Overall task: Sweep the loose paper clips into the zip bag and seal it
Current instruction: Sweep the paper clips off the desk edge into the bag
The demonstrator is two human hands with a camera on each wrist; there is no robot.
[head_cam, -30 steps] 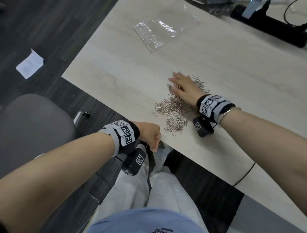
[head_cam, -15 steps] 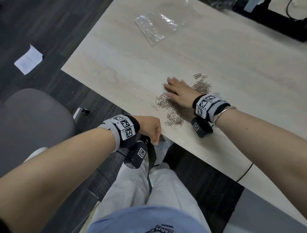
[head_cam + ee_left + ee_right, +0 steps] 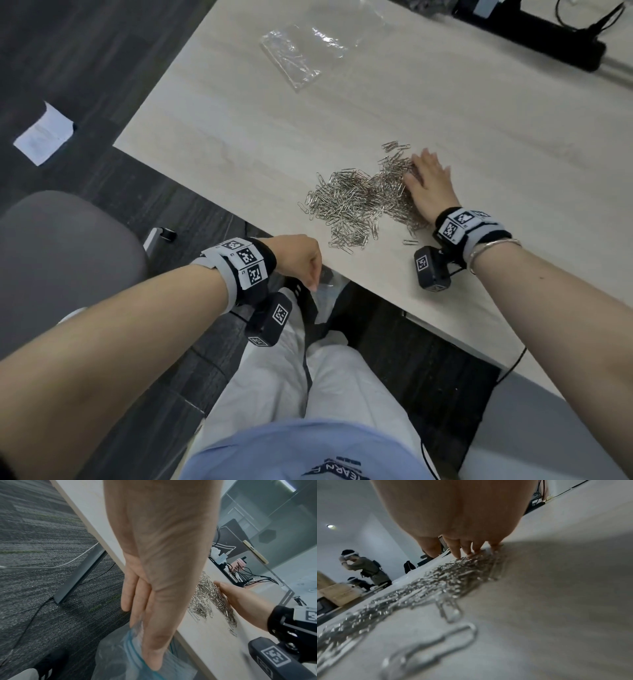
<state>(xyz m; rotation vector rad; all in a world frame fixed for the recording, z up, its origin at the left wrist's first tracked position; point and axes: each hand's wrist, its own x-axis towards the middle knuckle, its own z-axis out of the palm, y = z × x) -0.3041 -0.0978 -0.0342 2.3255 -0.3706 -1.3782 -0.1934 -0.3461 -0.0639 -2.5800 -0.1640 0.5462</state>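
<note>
The light wooden desk [image 3: 239, 113] carries a wide heap of silver paper clips [image 3: 356, 202] near its front edge. Far behind the heap lies a clear plastic bag [image 3: 294, 61]. The right hand [image 3: 428, 185] lies flat, fingers straight, against the right side of the heap. The left hand [image 3: 301, 260] is just below the desk edge and pinches the rim of a zip bag [image 3: 130, 660] with a blue strip, which hangs open there. One clip [image 3: 410, 242] lies apart, near the right wrist.
</note>
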